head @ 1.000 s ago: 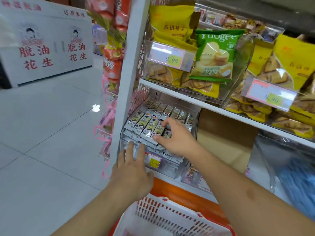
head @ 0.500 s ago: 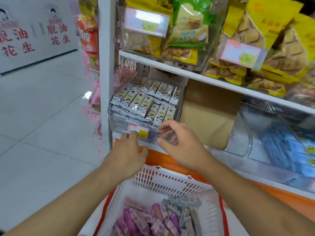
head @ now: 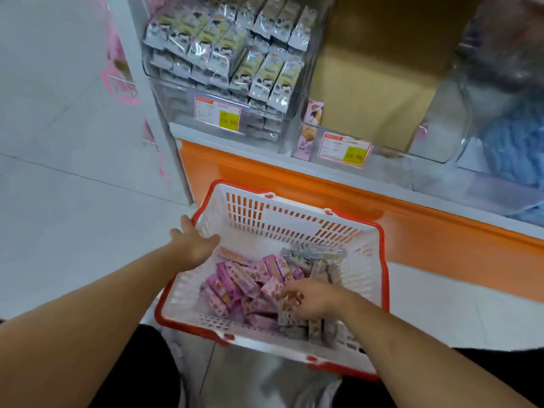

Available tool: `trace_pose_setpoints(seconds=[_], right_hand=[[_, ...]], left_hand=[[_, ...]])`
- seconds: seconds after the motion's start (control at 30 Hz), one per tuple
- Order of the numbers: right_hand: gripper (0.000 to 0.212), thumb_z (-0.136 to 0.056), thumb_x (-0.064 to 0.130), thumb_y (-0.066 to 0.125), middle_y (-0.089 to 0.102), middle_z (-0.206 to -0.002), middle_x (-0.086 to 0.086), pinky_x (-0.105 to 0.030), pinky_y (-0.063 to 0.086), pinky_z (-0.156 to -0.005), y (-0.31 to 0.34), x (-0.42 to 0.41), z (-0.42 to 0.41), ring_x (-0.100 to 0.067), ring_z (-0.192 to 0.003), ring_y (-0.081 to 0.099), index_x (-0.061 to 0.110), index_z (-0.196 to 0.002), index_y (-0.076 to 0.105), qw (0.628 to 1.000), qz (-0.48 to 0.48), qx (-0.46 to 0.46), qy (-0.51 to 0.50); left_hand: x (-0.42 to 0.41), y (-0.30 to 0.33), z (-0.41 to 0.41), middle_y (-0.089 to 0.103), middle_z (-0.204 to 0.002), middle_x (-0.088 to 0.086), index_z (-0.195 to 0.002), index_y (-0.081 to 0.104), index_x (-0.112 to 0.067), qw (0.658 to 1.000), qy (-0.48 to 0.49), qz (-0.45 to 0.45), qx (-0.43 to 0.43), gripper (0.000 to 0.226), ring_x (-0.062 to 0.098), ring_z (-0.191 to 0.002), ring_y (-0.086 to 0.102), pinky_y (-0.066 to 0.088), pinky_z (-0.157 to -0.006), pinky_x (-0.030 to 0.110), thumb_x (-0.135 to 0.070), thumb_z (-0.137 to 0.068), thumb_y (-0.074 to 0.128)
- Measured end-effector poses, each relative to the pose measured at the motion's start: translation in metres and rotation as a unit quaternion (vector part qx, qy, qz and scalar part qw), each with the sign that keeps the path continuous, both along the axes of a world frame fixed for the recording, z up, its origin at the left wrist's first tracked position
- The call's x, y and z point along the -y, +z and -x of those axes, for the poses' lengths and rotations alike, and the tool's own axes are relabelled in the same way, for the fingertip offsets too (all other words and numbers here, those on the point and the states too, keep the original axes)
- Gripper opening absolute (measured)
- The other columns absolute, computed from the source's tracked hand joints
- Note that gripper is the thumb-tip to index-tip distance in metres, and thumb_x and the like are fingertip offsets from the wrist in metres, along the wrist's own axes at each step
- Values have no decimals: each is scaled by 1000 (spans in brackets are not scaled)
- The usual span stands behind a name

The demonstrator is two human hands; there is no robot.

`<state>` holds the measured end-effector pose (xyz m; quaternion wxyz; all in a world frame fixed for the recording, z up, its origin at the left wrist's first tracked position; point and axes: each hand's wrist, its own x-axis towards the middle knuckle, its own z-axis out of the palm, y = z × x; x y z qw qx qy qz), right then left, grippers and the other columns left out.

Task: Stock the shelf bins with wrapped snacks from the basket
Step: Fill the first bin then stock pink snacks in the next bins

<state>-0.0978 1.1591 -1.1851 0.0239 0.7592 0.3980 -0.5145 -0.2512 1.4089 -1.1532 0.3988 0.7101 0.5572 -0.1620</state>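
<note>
- The pink and grey foil-wrapped snack bars [head: 250, 287] lie heaped loose in the lower middle of the frame, inside the white slotted plastic basket with an orange rim [head: 282, 219]; pink ones fill the left of the heap, grey ones the right.
- The step in hand looks like gathering a fresh handful: the right hand [head: 312, 298] reaches down into the heap, fingers curled among the bars, though I cannot tell whether it has closed on any.
- The left hand [head: 195, 244] rests at the basket's left rim, fingers extended and grasping nothing.
- Next, I judge, a firm grasp on several bars and a lift toward the shelf.
- The clear plastic shelf bin [head: 229, 63] at upper centre is nearly full of grey bars; the neighbouring low clear bin [head: 323, 136] shows only a few pink ones, with a yellow price tag [head: 354, 156].
</note>
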Motion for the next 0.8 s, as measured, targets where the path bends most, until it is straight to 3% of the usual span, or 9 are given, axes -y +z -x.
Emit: trace_pose_setpoints(seconds=[0.13, 0.23, 0.37, 0.43, 0.57, 0.6, 0.67, 0.73, 0.8], right_hand=[[61, -83, 28, 82, 63, -132, 5, -35, 56, -94, -29, -1, 8, -19, -113, 63, 33, -141, 63, 999, 18, 3, 44], [41, -82, 20, 82, 67, -116, 0, -38, 59, -81, -40, 0, 13, -24, -98, 66, 28, -121, 74, 995, 12, 30, 98], [28, -84, 0, 73, 69, -111, -1, -35, 56, -75, -37, 0, 11, -22, -96, 66, 20, -104, 76, 997, -10, 42, 61], [23, -88, 5, 72, 68, -112, 0, -38, 58, -82, -22, -7, 5, -19, -101, 65, 19, -106, 73, 997, -39, 50, 35], [23, -89, 36, 79, 69, -102, -1, -34, 51, -70, 38, -32, -13, -15, -83, 65, 24, -104, 66, 989, -105, 37, -92], [23, -90, 39, 79, 71, -103, 1, -34, 52, -70, 58, -38, -18, -16, -80, 69, 26, -104, 66, 983, -126, 24, -129], [18, -93, 34, 78, 74, -106, -2, -38, 53, -69, 103, -46, -28, -17, -73, 72, 24, -105, 71, 963, -175, -34, -200], [21, -91, 35, 78, 74, -111, -7, -40, 52, -71, 149, -47, -36, -20, -79, 71, 19, -105, 76, 936, -227, -85, -255], [21, -92, 29, 77, 75, -104, -11, -40, 50, -68, 191, -44, -42, -25, -82, 70, 12, -103, 77, 905, -279, -126, -296]], left_hand=[[1, -9, -5, 2, -169, 15, -163, -8, -17, 1000, -1, -3, -20, 105, 46, -152, 22, 27, -119, 57, -66, -95, 55], [-2, -13, -7, 5, -168, 15, -163, -5, -18, 1000, 5, -4, -26, 104, 46, -151, 23, 28, -120, 59, -68, -94, 54], [-4, -12, -7, 4, -169, 13, -163, -4, -20, 1000, 2, 10, -27, 102, 45, -152, 21, 27, -121, 62, -69, -94, 52], [-4, -6, -5, 4, -170, 13, -163, -3, -21, 999, -2, 3, -33, 100, 44, -154, 18, 24, -122, 62, -70, -95, 50], [6, 21, -6, 5, -170, 17, -163, 3, -15, 986, -83, -112, -90, 95, 40, -156, 8, 15, -126, 56, -68, -97, 45], [9, 38, -10, 9, -169, 18, -163, 10, -14, 982, -113, -133, -75, 89, 40, -156, 12, 17, -125, 54, -66, -98, 43], [12, 78, -23, 38, -157, 21, -148, 42, -12, 976, -191, -108, 0, 63, 38, -142, 39, 35, -114, 46, -57, -105, 38], [17, 126, -37, 66, -125, 8, -121, 67, -11, 972, -218, 5, 92, 55, 25, -113, 61, 47, -94, 36, -54, -108, 36], [22, 165, -43, 77, -104, 1, -105, 78, -16, 962, -175, 127, 164, 59, 20, -99, 71, 50, -99, 38, -66, -100, 46]])
